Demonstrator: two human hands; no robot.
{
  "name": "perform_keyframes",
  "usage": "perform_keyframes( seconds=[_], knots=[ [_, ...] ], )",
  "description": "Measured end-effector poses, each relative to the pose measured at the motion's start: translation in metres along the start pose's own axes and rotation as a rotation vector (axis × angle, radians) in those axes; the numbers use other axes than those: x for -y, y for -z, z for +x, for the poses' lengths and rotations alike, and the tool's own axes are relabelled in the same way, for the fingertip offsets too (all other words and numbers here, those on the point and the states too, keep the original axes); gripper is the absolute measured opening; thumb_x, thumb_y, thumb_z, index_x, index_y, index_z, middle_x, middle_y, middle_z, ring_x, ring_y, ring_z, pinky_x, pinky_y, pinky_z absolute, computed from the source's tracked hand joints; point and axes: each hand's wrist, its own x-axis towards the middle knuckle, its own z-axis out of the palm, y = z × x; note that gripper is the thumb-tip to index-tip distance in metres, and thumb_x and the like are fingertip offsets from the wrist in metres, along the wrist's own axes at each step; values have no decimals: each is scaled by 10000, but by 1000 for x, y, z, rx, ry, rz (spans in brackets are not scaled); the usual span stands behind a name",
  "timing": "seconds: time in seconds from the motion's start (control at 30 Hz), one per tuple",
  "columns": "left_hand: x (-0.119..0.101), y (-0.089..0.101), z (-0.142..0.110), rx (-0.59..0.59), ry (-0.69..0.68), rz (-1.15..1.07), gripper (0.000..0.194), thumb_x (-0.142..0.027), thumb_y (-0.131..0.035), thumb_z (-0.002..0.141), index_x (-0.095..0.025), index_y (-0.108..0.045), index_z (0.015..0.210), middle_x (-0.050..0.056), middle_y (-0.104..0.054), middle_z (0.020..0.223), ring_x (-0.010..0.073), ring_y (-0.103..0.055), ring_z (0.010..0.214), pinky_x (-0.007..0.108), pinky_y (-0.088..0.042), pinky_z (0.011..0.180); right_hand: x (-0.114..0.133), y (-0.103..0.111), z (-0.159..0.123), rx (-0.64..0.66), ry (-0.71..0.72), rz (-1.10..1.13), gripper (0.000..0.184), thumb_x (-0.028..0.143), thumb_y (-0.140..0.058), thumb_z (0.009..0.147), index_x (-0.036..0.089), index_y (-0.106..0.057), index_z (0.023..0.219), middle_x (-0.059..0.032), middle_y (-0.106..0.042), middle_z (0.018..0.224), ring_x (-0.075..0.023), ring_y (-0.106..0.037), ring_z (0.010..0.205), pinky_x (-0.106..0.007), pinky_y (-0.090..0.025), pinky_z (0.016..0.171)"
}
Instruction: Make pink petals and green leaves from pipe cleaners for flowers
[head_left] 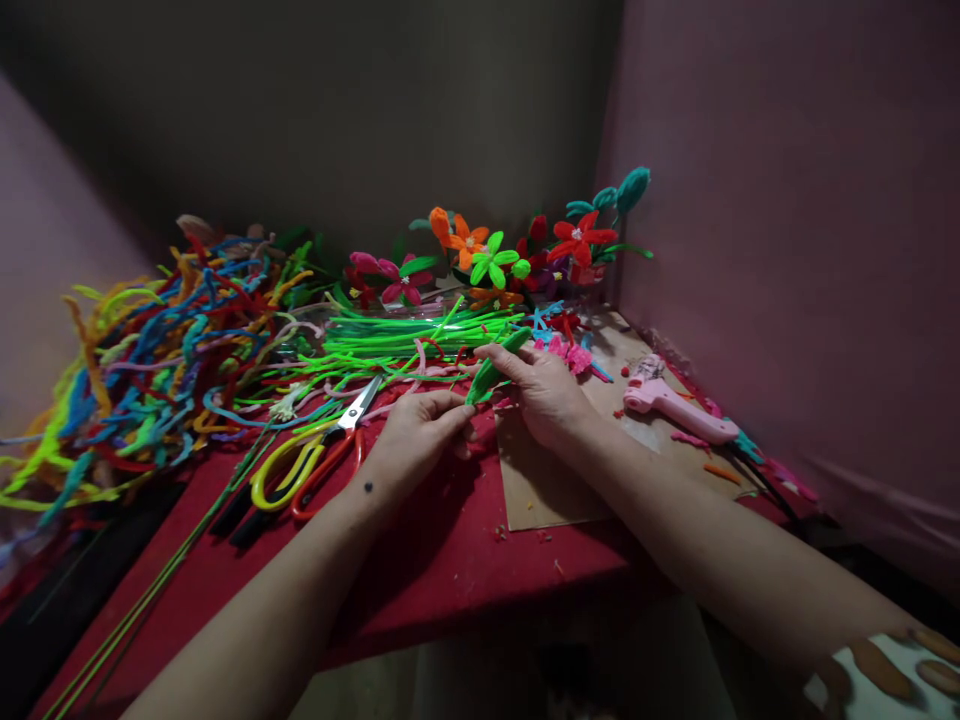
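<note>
Head view: I see the left hand (424, 425) pinching the low end of a fuzzy green leaf (485, 381) above the counter (442, 545), the right hand (551, 395) gripping higher up. The leaf slants long-ways from seven to one o'clock. It seems mostly shaped; flowers (489, 262) at twelve look finished, but green stems (405, 335) at eleven lie loose.

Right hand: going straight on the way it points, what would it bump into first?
Beyond the green leaf piece it pinches, the right hand would likely meet the bright green stems first, though depth is hard to judge.
</note>
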Motion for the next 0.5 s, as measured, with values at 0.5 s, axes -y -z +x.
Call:
perform_keyframes(
  seconds=[0.5],
  knots=[
    [13,-4,0,-148,-191,141,282,-374,-510,786,-153,-666,867,-1,-590,595,104,-514,513,216,-405,512,-4,0,5,-26,-114,130,93,237,-597,718,149,-570,735,-23,-639,587,-120,-569,501,-236,-427,486]
  ],
)
